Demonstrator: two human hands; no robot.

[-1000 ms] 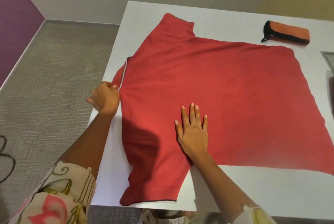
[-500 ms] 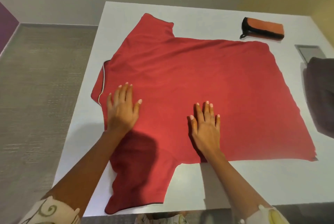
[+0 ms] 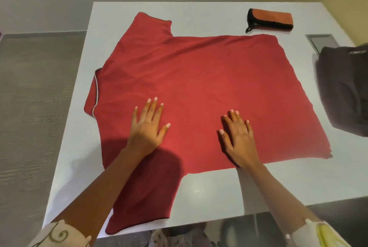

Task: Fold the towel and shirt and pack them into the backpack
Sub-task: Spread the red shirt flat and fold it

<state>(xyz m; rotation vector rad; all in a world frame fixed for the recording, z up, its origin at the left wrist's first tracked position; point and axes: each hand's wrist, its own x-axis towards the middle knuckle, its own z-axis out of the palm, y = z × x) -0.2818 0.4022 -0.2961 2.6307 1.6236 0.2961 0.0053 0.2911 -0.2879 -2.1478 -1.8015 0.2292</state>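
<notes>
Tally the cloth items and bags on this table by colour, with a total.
Red: 1, the shirt
Orange with black trim: 1, the folded towel
Dark grey: 1, the backpack
Total: 3

Backpack (image 3: 344, 91) cut by right edge, hides corner of grey panel (image 3: 320, 42). Patterned cuffs (image 3: 59, 235) cut by bottom edge. Shirt (image 3: 199, 79): collar (image 3: 95, 95) partly showing at left; near sleeve (image 3: 151, 197) in arm shadow. Towel (image 3: 272, 19) layers too small to count.

red shirt (image 3: 199, 79) spread flat, centre | orange towel (image 3: 270, 19) folded, far side | dark backpack (image 3: 342, 91) right edge
</notes>
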